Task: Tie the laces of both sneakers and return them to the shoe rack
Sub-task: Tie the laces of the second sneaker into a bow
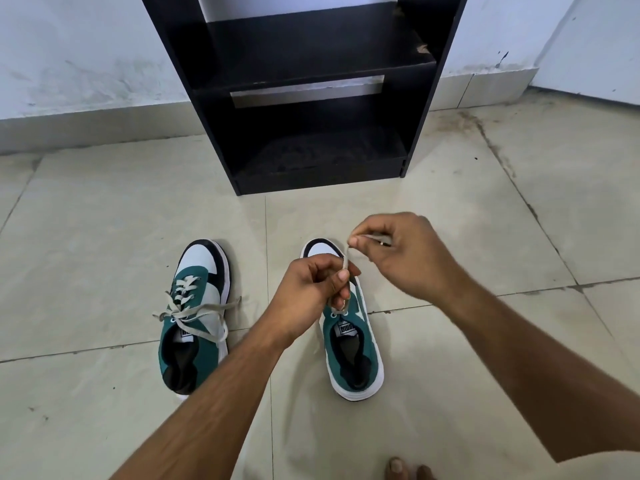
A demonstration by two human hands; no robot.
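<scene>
Two green, white and black sneakers stand on the tiled floor, toes pointing at the rack. The left sneaker [195,317] has loose grey laces spilling over its sides. Above the right sneaker [351,348] both hands work its lace [345,263]. My left hand [308,285] is closed around the lace over the eyelets. My right hand [398,254] pinches the lace end between thumb and finger, a little higher and to the right. Most of this shoe's lacing is hidden by my left hand.
A black shoe rack [304,98] with open shelves stands against the pale wall just beyond the shoes. Toes of a bare foot [408,469] show at the bottom edge. Grey tiles with dark grout lines surround everything.
</scene>
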